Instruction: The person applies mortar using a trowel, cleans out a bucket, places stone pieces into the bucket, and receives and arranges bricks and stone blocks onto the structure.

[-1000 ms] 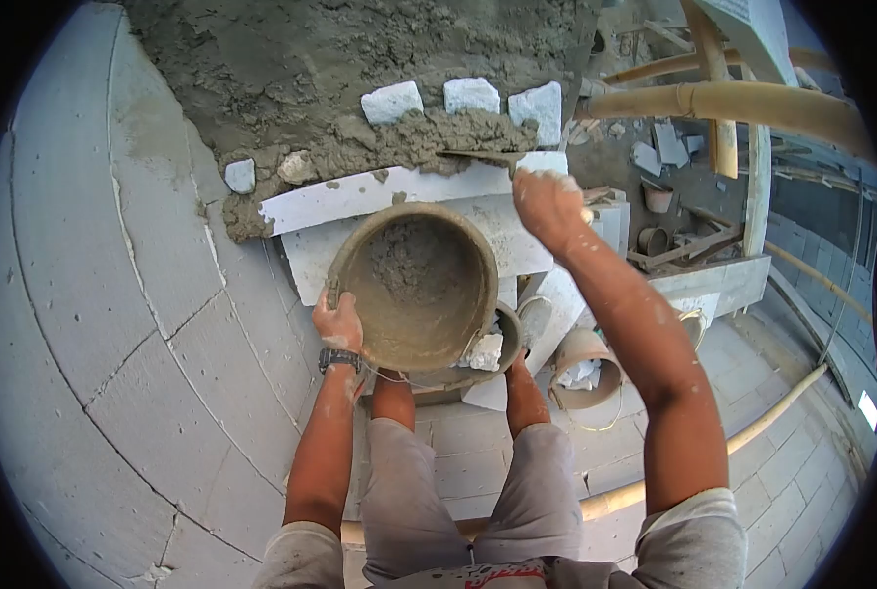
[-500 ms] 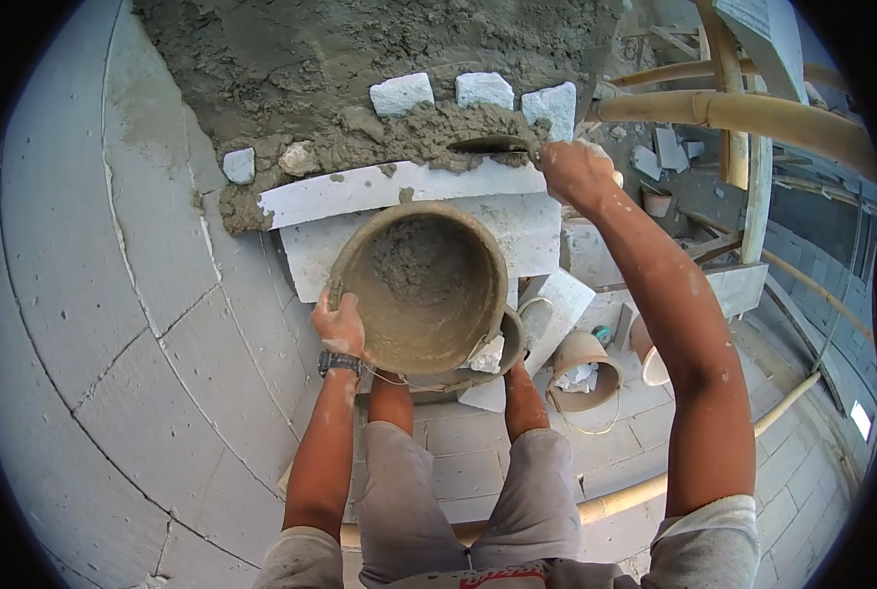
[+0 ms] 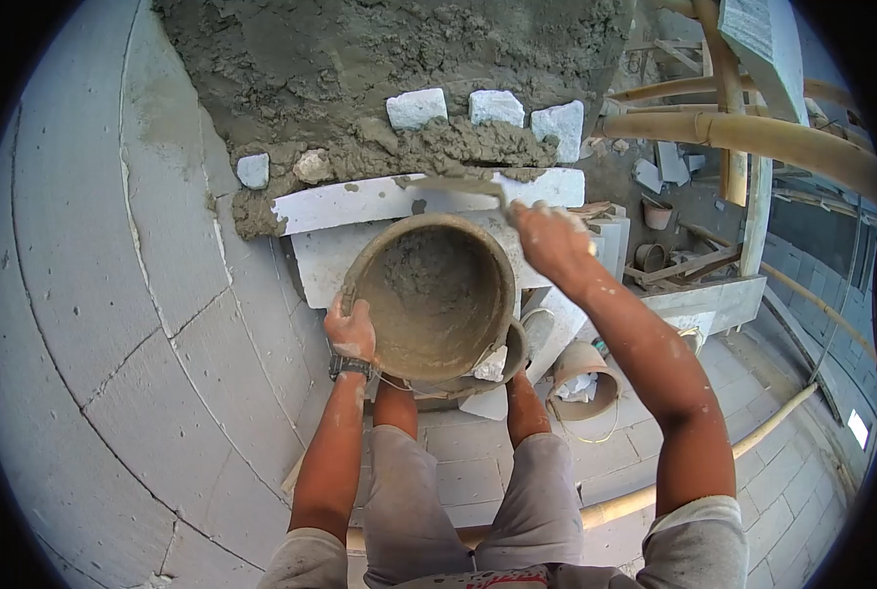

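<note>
My left hand (image 3: pixel 351 330) grips the rim of a round, mortar-caked bucket (image 3: pixel 438 339) on its left side. Wet grey mortar (image 3: pixel 429 267) lies inside it. My right hand (image 3: pixel 553 241) is closed around the handle of a trowel (image 3: pixel 463 187); its blade is blurred and lies over the top of a long white block (image 3: pixel 345 204). Behind that block runs a ridge of wet mortar (image 3: pixel 409 149). Several white block pieces (image 3: pixel 417 108) are set in the mortar along the ridge.
A grey block wall (image 3: pixel 105 294) rises on the left. Bamboo poles (image 3: pixel 733 128) cross at the upper right. Below right, a bucket of white rubble (image 3: pixel 601 393) lies tilted on the floor. Another bamboo pole (image 3: pixel 625 503) runs behind my legs.
My right hand has drawn the trowel back from the mortar ridge, down and left, over the white block. My left hand still holds the bucket. The view has shifted slightly.
</note>
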Demonstrator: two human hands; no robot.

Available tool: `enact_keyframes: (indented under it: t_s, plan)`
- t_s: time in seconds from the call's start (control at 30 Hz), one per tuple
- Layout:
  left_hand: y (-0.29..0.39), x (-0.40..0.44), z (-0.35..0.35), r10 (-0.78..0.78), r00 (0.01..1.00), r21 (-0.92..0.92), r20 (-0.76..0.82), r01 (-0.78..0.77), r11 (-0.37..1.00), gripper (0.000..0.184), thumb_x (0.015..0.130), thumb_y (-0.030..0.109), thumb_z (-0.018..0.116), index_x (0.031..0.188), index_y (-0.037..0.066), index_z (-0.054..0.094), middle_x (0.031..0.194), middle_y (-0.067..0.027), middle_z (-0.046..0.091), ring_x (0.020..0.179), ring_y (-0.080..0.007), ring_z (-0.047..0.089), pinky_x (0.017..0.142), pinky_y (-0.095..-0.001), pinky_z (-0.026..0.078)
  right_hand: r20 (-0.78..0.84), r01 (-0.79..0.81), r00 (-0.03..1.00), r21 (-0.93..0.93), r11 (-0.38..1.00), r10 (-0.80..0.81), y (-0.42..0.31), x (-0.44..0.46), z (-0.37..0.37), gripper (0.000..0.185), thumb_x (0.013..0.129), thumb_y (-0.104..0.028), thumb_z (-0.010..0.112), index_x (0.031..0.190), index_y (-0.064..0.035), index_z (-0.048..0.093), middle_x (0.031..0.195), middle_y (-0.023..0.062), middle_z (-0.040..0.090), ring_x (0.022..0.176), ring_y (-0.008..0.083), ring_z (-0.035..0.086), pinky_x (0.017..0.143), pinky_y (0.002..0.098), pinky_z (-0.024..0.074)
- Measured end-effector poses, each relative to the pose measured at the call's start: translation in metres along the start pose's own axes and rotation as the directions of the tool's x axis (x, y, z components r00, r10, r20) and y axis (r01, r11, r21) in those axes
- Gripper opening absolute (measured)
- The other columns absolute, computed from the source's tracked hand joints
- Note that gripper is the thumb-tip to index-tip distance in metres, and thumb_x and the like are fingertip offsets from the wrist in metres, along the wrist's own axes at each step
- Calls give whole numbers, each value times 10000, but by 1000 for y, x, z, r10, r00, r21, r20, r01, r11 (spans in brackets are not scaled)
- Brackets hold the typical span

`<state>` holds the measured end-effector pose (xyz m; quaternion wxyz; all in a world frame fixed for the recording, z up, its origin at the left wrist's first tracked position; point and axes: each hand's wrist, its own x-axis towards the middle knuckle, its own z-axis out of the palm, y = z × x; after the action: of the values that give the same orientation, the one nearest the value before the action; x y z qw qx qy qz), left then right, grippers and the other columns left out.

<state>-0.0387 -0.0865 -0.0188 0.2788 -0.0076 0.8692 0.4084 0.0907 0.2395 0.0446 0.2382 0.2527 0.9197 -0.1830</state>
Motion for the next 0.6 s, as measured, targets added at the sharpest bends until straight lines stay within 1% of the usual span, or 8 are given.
enact_keyframes:
  t_s: [0.1,0.23,0.3,0.33,0.4,0.43,0.5,0.6]
  plan:
    - [-5,-2,-1,-31,999,-13,6,32,999,390,835,129,593,1164,-70,659,986,-168,743,863,-243,683,830,-353,524,98,-158,982,-44,986,162,28,-8,-8,221,943,-73,492,1117,-78,629,986,194,701,910,371,709,762,493,550]
    - [4,-4,4,14,998,17,-66,-13,1000,393,835,126,591,1170,-68,658,977,-165,743,866,-233,682,839,-347,521,46,-90,994,-93,992,95,43,-21,-27,191,924,-54,505,1070,-55,628,958,210,697,901,402,699,778,510,546]
    - [0,-1,3,-25,999,-23,-25,25,999,393,834,126,590,1169,-67,660,983,-165,743,873,-234,682,847,-345,520,12,-63,998,-91,994,64,39,-22,-41,183,916,-51,511,1054,-48,631,940,216,698,901,415,694,784,519,544]
    - [-1,0,3,-43,999,-41,-7,43,998,393,834,126,589,1169,-67,661,986,-165,743,876,-234,683,850,-345,519,3,-40,999,-91,995,41,36,-19,-41,175,909,-50,519,1044,-49,632,922,216,698,885,415,696,758,520,545]
    - [10,-2,4,-61,996,24,-59,62,998,393,834,127,588,1167,-66,663,992,-165,742,883,-236,683,852,-345,519,-19,2,1000,-88,996,-4,32,-4,-40,160,896,-49,534,1022,-51,633,887,217,697,853,414,701,707,521,547]
    - [16,-6,4,-72,994,56,-81,76,995,392,833,128,588,1167,-65,664,995,-166,741,887,-237,684,854,-346,519,0,-37,999,-59,998,37,32,6,-32,163,897,-51,530,1019,-53,639,890,215,699,858,409,703,706,516,549]
    - [9,-3,4,-35,999,17,-41,35,999,394,832,132,589,1166,-62,666,997,-165,742,889,-237,685,851,-348,520,27,-121,992,-17,992,122,31,29,-14,171,899,-55,522,1012,-58,651,894,211,703,868,397,708,703,506,552]
    - [-2,-2,4,-9,998,54,-63,12,998,399,830,139,592,1167,-59,668,996,-167,744,892,-245,689,852,-353,520,21,-38,999,-96,995,40,28,22,-27,171,911,-53,511,997,-49,659,896,200,718,859,397,714,704,504,558]
